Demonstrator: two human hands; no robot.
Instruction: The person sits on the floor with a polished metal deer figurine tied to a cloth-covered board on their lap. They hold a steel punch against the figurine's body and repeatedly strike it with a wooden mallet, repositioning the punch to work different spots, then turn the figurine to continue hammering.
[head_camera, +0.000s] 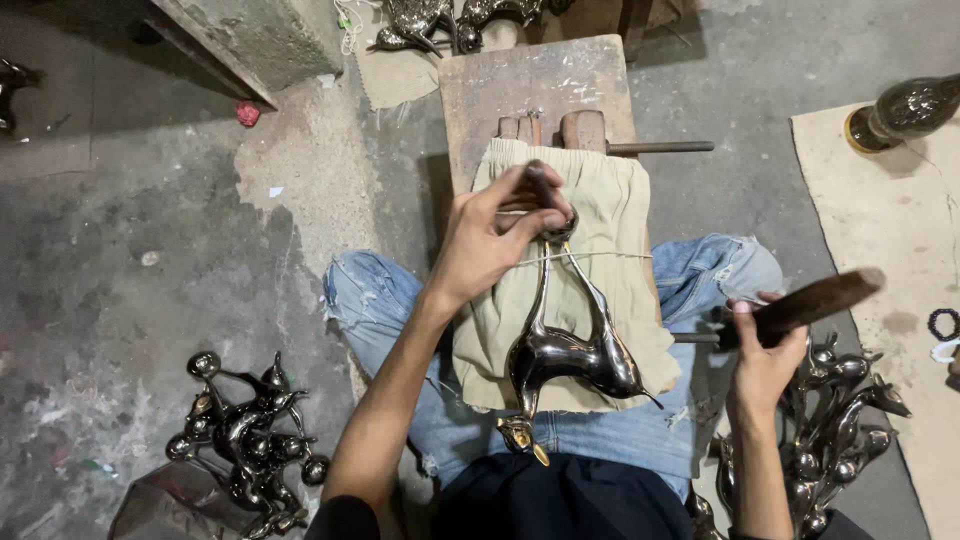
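Left hand (495, 240) grips shiny metal bird figure (560, 345) on cloth-covered bench (535, 85) middle; right hand (765, 355) clenched around dark tool handle (815, 300), right of bench.

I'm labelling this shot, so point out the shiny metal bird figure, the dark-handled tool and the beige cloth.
metal bird figure (565, 358), head view, on its polished body.
dark-handled tool (815, 300), head view, mid-handle.
beige cloth (610, 195), head view, bare upper part.

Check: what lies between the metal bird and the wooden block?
Head view: a beige cloth is draped over the wooden block; the metal bird rests on it, gripped at one end by the left hand.
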